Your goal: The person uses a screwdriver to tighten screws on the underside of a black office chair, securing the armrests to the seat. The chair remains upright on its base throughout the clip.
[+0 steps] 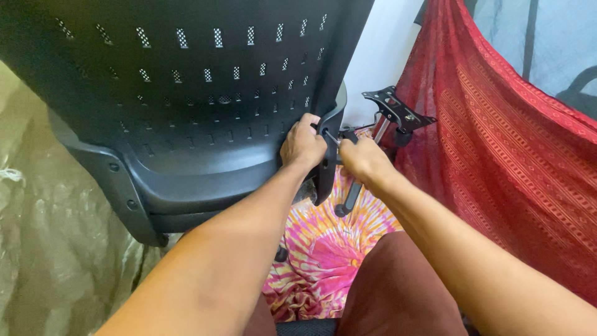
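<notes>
The left hand (pixel 303 145) is closed around the right edge of the black chair back (pixel 186 93), which stands upright ahead, while the right hand (pixel 362 158), just beside it, is closed on a thin tool (pixel 331 138) whose tip meets that edge between the hands.

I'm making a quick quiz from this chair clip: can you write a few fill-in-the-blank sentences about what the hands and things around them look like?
1. The left hand grips the edge of the black perforated chair ____.
2. The right hand holds a thin metal tool pointed toward the ____ hand.
3. A ____ patterned cloth hangs at the right.
4. Under the forearms lies a pink and yellow ____ fabric.

Missing words: back; left; red; tie-dye
</notes>
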